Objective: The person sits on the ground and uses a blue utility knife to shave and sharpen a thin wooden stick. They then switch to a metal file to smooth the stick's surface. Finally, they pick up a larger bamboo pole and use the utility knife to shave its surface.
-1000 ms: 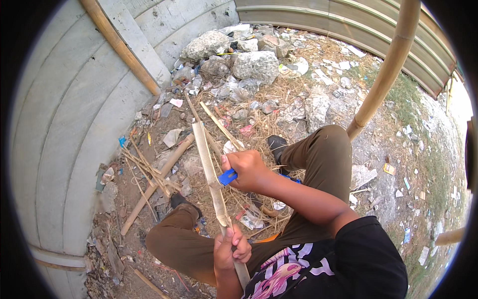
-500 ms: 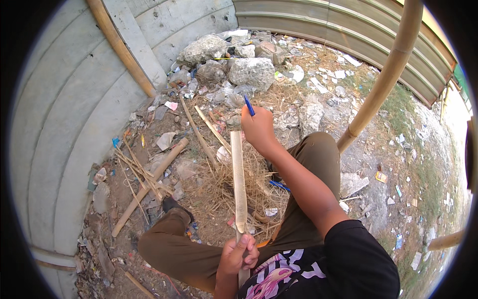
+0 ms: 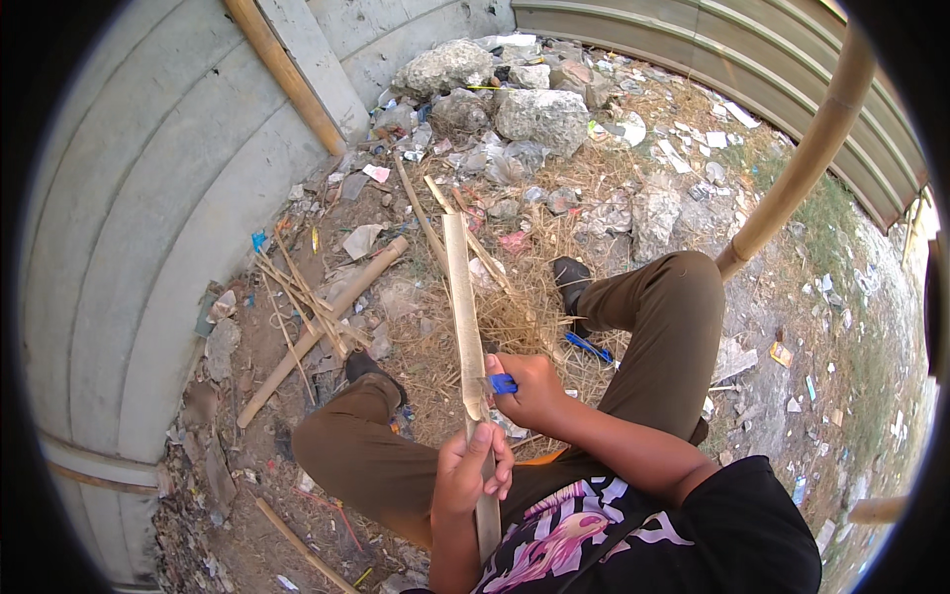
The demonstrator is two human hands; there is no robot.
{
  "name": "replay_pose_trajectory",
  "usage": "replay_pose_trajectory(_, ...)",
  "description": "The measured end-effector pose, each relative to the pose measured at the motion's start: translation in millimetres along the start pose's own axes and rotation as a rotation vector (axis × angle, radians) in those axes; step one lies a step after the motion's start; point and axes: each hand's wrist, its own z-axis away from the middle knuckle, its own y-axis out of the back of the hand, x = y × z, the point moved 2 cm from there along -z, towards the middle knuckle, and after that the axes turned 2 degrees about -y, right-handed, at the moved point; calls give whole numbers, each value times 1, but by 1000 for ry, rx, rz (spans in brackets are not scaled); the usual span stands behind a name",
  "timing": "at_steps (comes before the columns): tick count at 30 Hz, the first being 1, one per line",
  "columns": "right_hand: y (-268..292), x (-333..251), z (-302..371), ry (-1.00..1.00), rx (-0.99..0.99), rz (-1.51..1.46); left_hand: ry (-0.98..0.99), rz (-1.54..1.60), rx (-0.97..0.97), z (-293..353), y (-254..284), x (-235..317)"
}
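Observation:
My left hand [image 3: 473,467] is closed round the lower part of a split bamboo strip [image 3: 461,297], which points away from me between my legs. The strip's pale inner face is up, and a notch or node shows just above my left thumb. My right hand [image 3: 534,394] grips a blue-handled knife [image 3: 505,383] beside the strip's right edge, a little above my left hand. A short bit of the blade shows against the strip; the rest is hidden by my fingers and the strip.
Bamboo poles and thin slats [image 3: 317,327] lie on the littered ground at left. A blue object [image 3: 588,346] lies by my right leg. Rocks [image 3: 542,119] are heaped against the concrete wall [image 3: 178,198]. An upright bamboo post [image 3: 802,178] stands at right, near a metal fence [image 3: 712,45].
My right hand has come back from beyond the strip's far end, down its right side towards my left hand, with the knife in it. My left hand still grips the strip.

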Motion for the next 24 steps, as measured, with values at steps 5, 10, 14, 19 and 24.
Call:
replay_pose_trajectory(5, 2, -7, -3, 107, 25, 47, -25, -53, 20, 4, 1, -1)
replay_pose_trajectory(10, -6, 1, -7, 68, 15, 76, -12, -68, 53, 3, 0, -1)
replay_pose_trajectory(14, -12, 0, -17, 75, 37, 115, -19, 18, 56, 2, 9, -2)
replay_pose_trajectory(19, -19, 11, -32, 114, 115, 185, -61, 24, 64, 0, 12, -3)
replay_pose_trajectory(24, -18, 26, -54, -343, 18, 188, -68, 109, 55, -3, 16, -10)
